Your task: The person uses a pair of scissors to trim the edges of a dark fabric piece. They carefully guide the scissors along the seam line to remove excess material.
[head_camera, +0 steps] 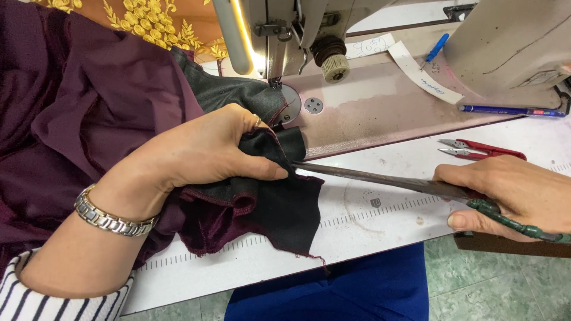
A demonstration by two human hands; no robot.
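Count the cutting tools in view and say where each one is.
2. Long steel scissors with green-wrapped handles are in the right hand, blades at the dark fabric. Small red-handled thread snips lie on the white table behind that hand. Fabric may hide others.

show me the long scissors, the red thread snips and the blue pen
long scissors (369, 176), head view, on the middle of the blades
red thread snips (488, 148), head view, on the red handle
blue pen (505, 110), head view, on the barrel
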